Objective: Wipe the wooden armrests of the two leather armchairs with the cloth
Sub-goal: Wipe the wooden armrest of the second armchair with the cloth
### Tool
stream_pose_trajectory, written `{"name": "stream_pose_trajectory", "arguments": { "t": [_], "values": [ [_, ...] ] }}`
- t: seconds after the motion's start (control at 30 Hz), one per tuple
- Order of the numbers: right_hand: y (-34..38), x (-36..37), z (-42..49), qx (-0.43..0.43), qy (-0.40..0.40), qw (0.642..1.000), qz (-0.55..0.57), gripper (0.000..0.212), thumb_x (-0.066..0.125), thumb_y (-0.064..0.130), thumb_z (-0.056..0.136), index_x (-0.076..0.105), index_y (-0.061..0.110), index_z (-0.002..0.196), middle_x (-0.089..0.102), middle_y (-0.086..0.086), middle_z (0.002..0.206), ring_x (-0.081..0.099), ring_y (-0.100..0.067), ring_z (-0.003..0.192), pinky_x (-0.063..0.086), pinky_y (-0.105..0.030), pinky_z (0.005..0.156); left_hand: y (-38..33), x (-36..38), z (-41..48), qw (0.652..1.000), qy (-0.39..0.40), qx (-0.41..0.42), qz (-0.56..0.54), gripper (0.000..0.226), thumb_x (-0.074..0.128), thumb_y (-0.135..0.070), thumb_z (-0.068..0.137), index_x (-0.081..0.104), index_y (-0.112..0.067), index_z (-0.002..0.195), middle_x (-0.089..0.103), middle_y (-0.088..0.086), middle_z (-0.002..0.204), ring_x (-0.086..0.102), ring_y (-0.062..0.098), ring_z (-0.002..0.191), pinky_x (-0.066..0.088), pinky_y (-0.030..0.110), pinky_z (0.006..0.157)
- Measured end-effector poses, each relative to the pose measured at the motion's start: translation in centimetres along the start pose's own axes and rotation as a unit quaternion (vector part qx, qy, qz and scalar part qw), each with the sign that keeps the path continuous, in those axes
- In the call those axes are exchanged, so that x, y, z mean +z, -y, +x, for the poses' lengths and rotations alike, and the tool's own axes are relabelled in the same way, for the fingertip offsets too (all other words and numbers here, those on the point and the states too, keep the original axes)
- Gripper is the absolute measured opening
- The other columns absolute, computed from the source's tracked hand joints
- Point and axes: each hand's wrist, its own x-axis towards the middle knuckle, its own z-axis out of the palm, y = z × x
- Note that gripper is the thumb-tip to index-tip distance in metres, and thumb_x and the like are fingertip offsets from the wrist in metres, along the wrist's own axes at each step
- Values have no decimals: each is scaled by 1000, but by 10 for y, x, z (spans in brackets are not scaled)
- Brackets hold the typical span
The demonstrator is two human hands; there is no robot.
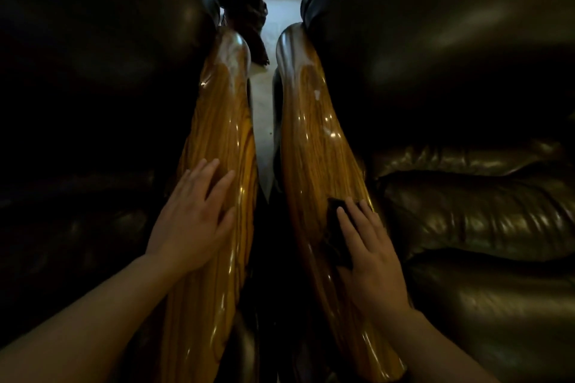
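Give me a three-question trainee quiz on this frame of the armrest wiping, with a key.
1. True or false: the dark cloth lies under the left hand.
2. Which armrest is the cloth on? A) left armrest B) right armrest C) neither, it lies on a seat cushion
3. Fill in: both hands rest with the palm facing ____, fingers extended.

Key
1. False. It is pressed under the right hand; the left hand lies bare on the wood.
2. B
3. Down
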Motion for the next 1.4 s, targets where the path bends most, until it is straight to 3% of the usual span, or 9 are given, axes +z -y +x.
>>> {"name": "stream_pose_trajectory", "arguments": {
  "t": [0.2, 0.37, 0.43, 0.6, 0.77, 0.9, 1.07, 1.27, 1.4],
  "values": [
    [12, -4, 75, 133, -35, 990, 25, 74, 58, 28, 91, 20, 21, 155, 14, 0, 163, 4, -20, 151, 22, -48, 119, -4, 2, 55, 998, 1, -60, -30, 65, 41, -51, 97, 17, -33, 154, 6, 4, 164, -2, 21, 150, 3, 44, 120],
    [13, -5, 59, 27, -4, 999, 17, 73, 44, 46, 88, 21, 24, 154, 17, 2, 163, 1, -17, 151, 15, -46, 118, 0, -8, 110, 980, -6, -165, -111, 68, 41, -57, 96, 15, -32, 154, 6, 1, 164, 7, 28, 149, 17, 54, 119],
    [4, -6, 65, 27, -9, 999, 17, 72, 42, 44, 88, 22, 22, 154, 19, 0, 162, 5, -17, 150, 20, -47, 117, -3, -3, 116, 977, -19, -186, -105, 68, 37, -58, 97, 13, -31, 154, 7, 2, 164, 4, 26, 150, 9, 48, 120],
    [11, -5, 127, 175, -58, 980, 72, 67, 52, 21, 94, 20, 14, 153, 17, -4, 163, 12, -20, 149, 28, -47, 117, -4, 4, 112, 980, -56, -178, -73, 62, 37, -54, 99, 15, -33, 153, 12, 3, 164, 4, 23, 150, 4, 40, 116],
    [18, -6, 126, 91, -24, 995, 17, 78, 61, 26, 87, 20, 16, 153, 19, -4, 162, 7, -18, 150, 11, -39, 118, -5, 5, 113, 979, -58, -182, -71, 60, 36, -52, 99, 18, -32, 153, 14, 3, 164, 6, 21, 150, 6, 40, 116],
    [10, -10, 107, 15, -14, 1000, 14, 74, 57, 25, 83, 28, 14, 150, 26, -4, 158, 9, -15, 148, 17, -41, 115, -4, 5, 113, 979, -58, -181, -68, 64, 29, -56, 95, 20, -31, 153, 15, 4, 164, 7, 21, 150, 7, 40, 117],
    [17, -10, 161, 101, -37, 994, 37, 67, 55, 23, 91, 28, 14, 151, 26, -5, 160, 13, -18, 149, 12, -40, 120, -5, 4, 114, 979, -66, -181, -68, 62, 28, -55, 95, 23, -31, 152, 19, 5, 163, 10, 22, 149, 8, 40, 115],
    [15, -14, 138, -20, 39, 999, 11, 77, 61, 28, 86, 23, 21, 152, 22, 0, 160, 2, -11, 148, 3, -32, 116, -5, 3, 112, 981, -60, -174, -68, 58, 32, -49, 100, 21, -28, 153, 17, 7, 163, 7, 22, 150, 6, 39, 118],
    [10, -14, 167, 39, 8, 999, 14, 68, 53, 35, 92, 25, 20, 152, 23, -1, 161, 4, -11, 147, -1, -30, 115, -4, 4, 113, 980, -61, -175, -69, 58, 38, -46, 100, 20, -29, 153, 16, 6, 163, 6, 21, 150, 5, 39, 118]
  ]
}}
